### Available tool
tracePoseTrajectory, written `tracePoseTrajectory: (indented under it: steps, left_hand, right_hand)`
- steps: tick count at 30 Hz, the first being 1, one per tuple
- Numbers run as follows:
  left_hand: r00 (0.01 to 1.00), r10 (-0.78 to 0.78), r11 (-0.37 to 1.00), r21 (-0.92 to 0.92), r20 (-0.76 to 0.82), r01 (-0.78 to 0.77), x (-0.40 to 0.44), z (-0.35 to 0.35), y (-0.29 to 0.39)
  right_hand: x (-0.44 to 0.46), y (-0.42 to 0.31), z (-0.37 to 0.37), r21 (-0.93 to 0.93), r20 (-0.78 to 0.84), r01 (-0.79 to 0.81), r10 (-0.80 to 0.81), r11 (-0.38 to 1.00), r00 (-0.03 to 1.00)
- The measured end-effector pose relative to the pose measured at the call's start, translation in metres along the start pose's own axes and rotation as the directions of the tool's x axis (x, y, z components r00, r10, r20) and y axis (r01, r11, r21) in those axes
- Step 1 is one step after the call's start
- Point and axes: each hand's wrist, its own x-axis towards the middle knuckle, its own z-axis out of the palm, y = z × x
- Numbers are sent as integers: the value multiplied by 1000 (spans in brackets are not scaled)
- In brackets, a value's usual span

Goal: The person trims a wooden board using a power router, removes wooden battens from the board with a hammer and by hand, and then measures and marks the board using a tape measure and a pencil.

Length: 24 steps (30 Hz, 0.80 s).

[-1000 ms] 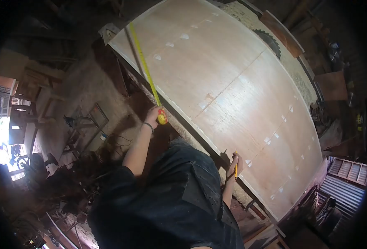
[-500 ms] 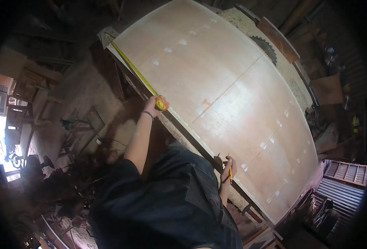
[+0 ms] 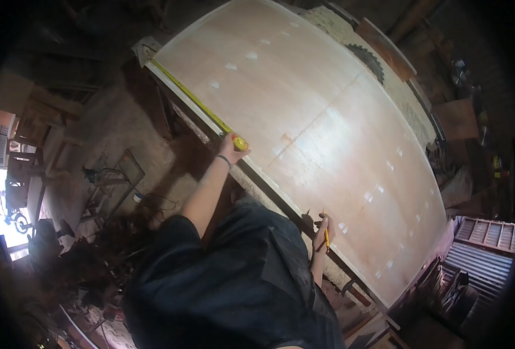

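A large pale wooden panel (image 3: 304, 122) with white patches lies in front of me. My left hand (image 3: 232, 149) is closed around a yellow and red tape measure (image 3: 240, 143) at the panel's near edge. Its yellow blade (image 3: 190, 96) is drawn out along that edge to the panel's upper left corner. Lower down the same edge, my right hand (image 3: 324, 230) holds a yellow pencil (image 3: 327, 237) between its fingers, with the pencil upright in view.
Beyond the panel's far edge is a round toothed saw blade (image 3: 366, 63) on a dusty surface. A hammer (image 3: 356, 292) lies by the near edge at the lower right. Wooden frames (image 3: 130, 174) stand on the floor to the left.
The tape blade has swung from across the panel's corner area to lie along the near edge. My left hand has moved up and slightly right with the tape measure; my right hand still holds the pencil.
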Motion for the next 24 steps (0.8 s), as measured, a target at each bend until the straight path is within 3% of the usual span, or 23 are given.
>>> tracePoseTrajectory:
  steps: [3, 6, 10, 11, 14, 19, 24]
  left_hand:
    - [996, -83, 991, -105, -19, 81, -25, 40, -44]
    - [976, -203, 977, -44, 81, 207, -35, 60, -105]
    - [892, -444, 894, 96, 78, 437, -86, 97, -174]
    - [870, -462, 887, 93, 175, 452, -96, 99, -187]
    - [797, -553, 833, 174, 241, 525, -111, 103, -218]
    - [723, -632, 771, 327, 281, 547, -132, 97, -275]
    - [586, -759, 640, 497, 286, 586, -174, 114, -325]
  right_hand:
    - [-2, 9, -1, 15, -20, 30, -29, 999, 999]
    - [-6, -8, -9, 41, -47, -12, 14, 999, 999]
    - [-11, -11, -21, 124, -126, -53, 69, 991, 990]
    - [-14, -7, -23, 192, -161, -25, 57, 981, 985]
    - [-23, -2, -35, 263, -243, -32, 99, 964, 965]
    - [-42, 6, -61, 282, -338, -14, 114, 959, 934]
    - [-56, 14, -85, 311, -352, -90, 202, 946, 914]
